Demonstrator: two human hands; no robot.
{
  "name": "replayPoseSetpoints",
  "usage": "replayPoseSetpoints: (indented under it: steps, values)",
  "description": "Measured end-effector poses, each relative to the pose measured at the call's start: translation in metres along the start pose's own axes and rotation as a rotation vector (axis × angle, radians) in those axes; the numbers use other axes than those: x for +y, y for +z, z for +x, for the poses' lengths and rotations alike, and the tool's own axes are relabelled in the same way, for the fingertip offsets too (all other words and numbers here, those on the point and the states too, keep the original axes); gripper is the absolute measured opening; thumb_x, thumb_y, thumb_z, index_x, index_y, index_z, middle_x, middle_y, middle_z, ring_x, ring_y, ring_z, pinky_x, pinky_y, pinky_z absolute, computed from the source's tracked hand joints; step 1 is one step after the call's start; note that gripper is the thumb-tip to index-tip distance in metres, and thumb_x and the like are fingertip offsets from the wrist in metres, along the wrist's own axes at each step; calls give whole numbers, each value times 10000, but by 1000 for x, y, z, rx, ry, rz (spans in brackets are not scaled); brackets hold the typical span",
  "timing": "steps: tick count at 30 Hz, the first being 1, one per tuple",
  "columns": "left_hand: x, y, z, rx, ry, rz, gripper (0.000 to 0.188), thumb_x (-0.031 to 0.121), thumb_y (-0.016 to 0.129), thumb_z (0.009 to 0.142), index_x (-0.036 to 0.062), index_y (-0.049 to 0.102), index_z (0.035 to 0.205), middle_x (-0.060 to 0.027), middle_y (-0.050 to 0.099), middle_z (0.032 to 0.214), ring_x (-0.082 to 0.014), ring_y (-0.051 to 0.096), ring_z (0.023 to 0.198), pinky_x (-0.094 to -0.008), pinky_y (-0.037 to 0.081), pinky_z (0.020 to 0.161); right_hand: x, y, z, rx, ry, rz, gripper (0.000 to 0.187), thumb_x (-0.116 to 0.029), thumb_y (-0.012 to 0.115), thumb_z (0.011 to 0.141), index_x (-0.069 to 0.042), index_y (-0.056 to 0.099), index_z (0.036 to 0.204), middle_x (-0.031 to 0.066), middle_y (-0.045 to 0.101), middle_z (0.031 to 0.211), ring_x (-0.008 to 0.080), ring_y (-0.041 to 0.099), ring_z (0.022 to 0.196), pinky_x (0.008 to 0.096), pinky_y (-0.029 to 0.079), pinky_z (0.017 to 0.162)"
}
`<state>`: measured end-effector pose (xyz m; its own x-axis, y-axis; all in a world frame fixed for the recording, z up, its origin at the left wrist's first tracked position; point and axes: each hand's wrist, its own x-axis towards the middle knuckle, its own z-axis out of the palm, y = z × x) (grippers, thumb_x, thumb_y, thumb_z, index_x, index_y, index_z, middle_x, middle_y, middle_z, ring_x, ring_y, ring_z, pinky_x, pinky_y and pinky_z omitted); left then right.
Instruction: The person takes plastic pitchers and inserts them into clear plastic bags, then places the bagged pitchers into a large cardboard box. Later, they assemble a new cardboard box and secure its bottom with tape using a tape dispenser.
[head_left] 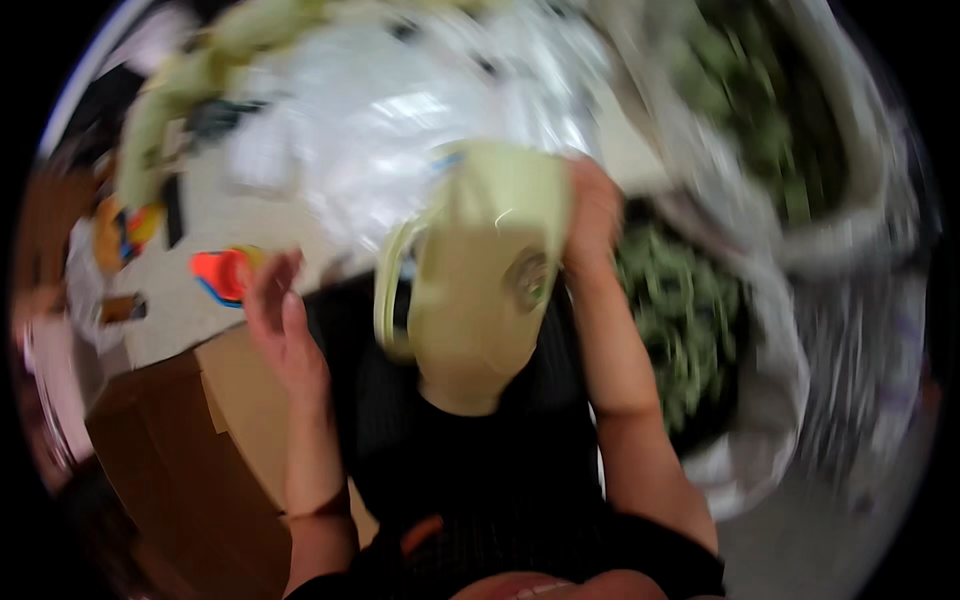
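A pale yellow-green tumbler (480, 290) with a loop handle on its left side is upheld in front of my body, blurred by motion. My right hand (592, 215) grips its right side near the upper end; some fingers are hidden behind it. My left hand (283, 325) is off the tumbler, fingers extended and apart, with nothing in it. Just beyond its fingertips, an orange-red and blue tool (222, 275), perhaps a tape dispenser, lies on the pale table (165, 315).
Clear plastic bags (400, 120) cover the table's middle, with a curved row of pale green pieces (150, 140) behind at left. An open cardboard box (190, 450) sits at lower left. On the right, two white-lined sacks hold green loop-like pieces (680, 320) and more green pieces (770, 120).
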<state>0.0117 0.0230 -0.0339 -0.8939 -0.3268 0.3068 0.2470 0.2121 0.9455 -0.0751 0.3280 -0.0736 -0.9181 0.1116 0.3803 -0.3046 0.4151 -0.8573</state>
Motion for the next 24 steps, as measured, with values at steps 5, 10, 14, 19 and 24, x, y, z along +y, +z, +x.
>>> replayPoseSetpoints:
  steps: [5, 10, 14, 19, 24]
  values:
    - [6, 17, -40, -669, -12, 136, 300, 209, 711, 886, -29, 665, 1063, -91, 675, 967, -200, 628, 905, -321, 493, 850, -53, -10, -70, -245, -177, 255, 183, -58, 711, 830, -67, 680, 1011, 86, 661, 1001, 261, 617, 955, 351, 498, 853]
    - [28, 4, -46, -638, -553, 90, 197, 122, 662, 933, -11, 641, 1078, 9, 653, 933, -89, 592, 865, -252, 475, 809, 99, -105, -139, 187, 472, -133, 237, -67, 653, 864, -1, 652, 1092, 165, 646, 1031, 294, 650, 947, 370, 516, 842]
    - [54, -39, -50, -782, -751, 24, 303, 148, 710, 903, -4, 643, 1156, -19, 689, 1057, -114, 629, 966, -292, 491, 902, 192, -125, -150, 106, 581, -441, 313, -121, 685, 825, -14, 633, 1115, 194, 624, 1097, 369, 595, 1063, 438, 479, 924]
    - [-2, -58, -75, -602, -935, -101, 334, 172, 731, 900, 10, 645, 1179, -28, 704, 1095, -110, 635, 973, -304, 501, 913, 311, -81, -140, -171, 669, -653, 628, -270, 737, 818, 46, 512, 1312, 282, 535, 1345, 417, 473, 1299, 460, 381, 1107]
    - [15, -53, -68, -604, -1025, -98, 352, 150, 718, 918, 11, 625, 1227, -22, 695, 1125, -113, 631, 1021, -312, 495, 951, 370, -41, -99, -255, 1245, -631, 839, -326, 668, 894, -28, 213, 1533, 313, 347, 1511, 490, 409, 1353, 529, 421, 1073]
